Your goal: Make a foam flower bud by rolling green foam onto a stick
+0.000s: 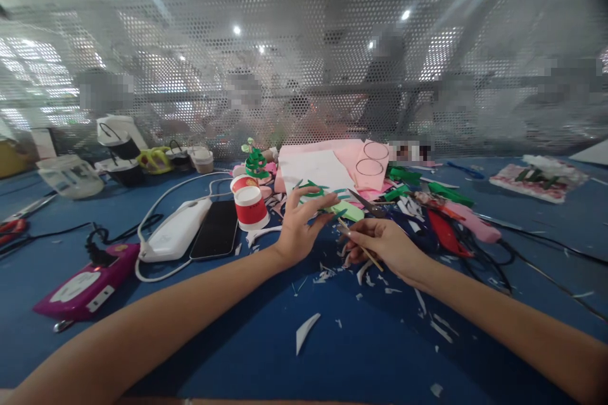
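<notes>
My left hand (304, 221) is raised over the middle of the table, fingers curved around a green spiky cut piece (308, 184). Its pointed strips stick out between and past the fingertips, and much of it is hidden. Close by, my right hand (384, 243) pinches a thin wooden stick (373, 259), which slants up toward the left fingers. Whether stick and green piece touch, I cannot tell. Behind the hands lie scissors (368, 205) and a light green block (348, 210). White paper scraps (306, 332) are scattered below.
Left of the hands are red-and-white cups (251, 208), a black phone (215, 231), a white power bank (175, 231) and a purple power strip (90, 281) with cables. A pink glue gun (472, 221) lies right. Pink sheets (320, 148) and a perforated metal screen (304, 63) stand behind.
</notes>
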The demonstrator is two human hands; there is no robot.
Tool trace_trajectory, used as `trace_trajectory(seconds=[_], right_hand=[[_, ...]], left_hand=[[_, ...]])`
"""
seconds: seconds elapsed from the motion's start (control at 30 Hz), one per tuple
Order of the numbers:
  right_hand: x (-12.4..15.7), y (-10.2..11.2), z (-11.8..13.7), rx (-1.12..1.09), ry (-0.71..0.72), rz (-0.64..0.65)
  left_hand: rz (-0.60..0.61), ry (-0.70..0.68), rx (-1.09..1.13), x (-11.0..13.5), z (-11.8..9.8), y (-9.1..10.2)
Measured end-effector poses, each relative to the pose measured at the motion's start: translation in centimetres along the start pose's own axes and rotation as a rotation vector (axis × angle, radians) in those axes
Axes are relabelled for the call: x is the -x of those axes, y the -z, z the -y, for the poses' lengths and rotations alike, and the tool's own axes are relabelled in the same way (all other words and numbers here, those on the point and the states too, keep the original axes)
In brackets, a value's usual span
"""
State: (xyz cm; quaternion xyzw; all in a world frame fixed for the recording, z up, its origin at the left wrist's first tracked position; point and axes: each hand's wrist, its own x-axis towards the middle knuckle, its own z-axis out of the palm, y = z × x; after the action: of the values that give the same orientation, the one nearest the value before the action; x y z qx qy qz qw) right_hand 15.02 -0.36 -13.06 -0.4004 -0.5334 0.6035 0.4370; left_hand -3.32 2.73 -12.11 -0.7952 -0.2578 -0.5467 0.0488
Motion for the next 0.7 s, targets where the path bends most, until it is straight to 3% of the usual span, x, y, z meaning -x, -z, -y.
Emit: trace_trajectory(seconds=[0.7], right_hand=[[0.06,0.12,0.09,0.054,0.051,0.072]], left_hand=[[0.027,0.068,-0.131,0.27,0.17,-0.17]])
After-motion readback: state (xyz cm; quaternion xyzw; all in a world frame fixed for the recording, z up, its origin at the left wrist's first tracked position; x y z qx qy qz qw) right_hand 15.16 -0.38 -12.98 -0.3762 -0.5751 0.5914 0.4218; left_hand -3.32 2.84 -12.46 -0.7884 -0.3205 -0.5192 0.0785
